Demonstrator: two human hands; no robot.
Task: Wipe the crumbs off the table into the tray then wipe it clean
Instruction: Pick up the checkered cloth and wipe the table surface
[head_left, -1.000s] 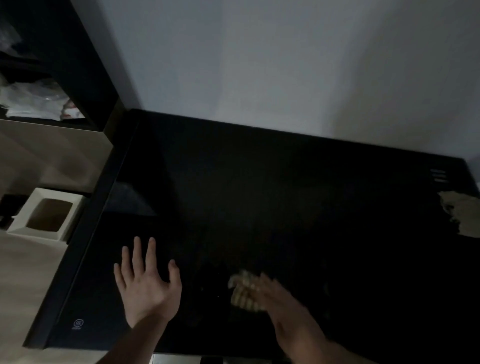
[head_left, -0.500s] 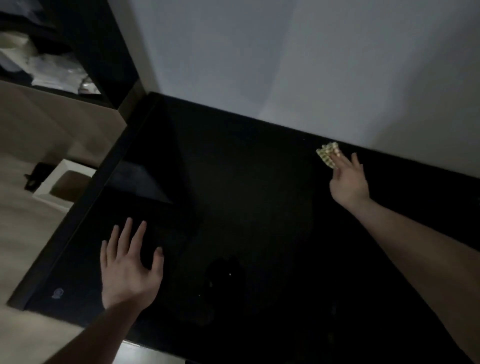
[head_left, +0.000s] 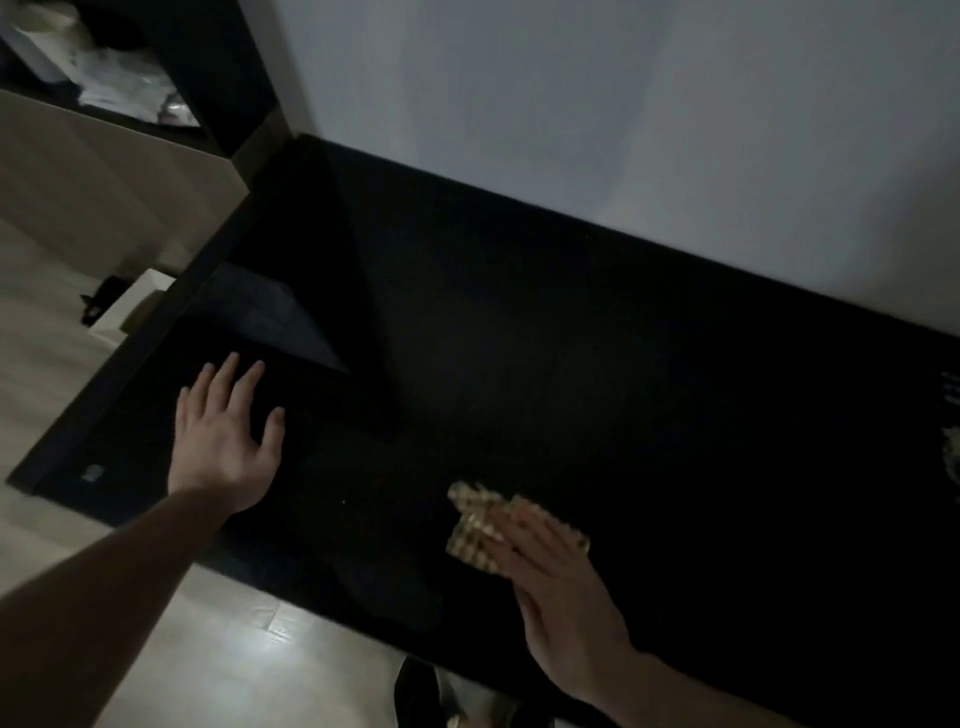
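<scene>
A glossy black table (head_left: 519, 332) fills most of the view in dim light. My left hand (head_left: 223, 441) lies flat on its front left part with the fingers spread. My right hand (head_left: 550, 582) presses a small yellowish patterned cloth (head_left: 470, 522) onto the table near the front edge, fingers straight over it. A tiny pale speck (head_left: 344, 502) shows on the table between the hands. A pale tray (head_left: 953, 457) is just visible at the right edge of the view.
A white open box (head_left: 130, 309) stands on the floor left of the table. A dark shelf unit (head_left: 156, 78) with pale bags rises at the back left. A white wall runs behind the table. A dark shoe (head_left: 415, 691) shows below the front edge.
My right hand has swept the cloth from the far side near the wall back toward the front edge. My left hand has stayed flat on the table.
</scene>
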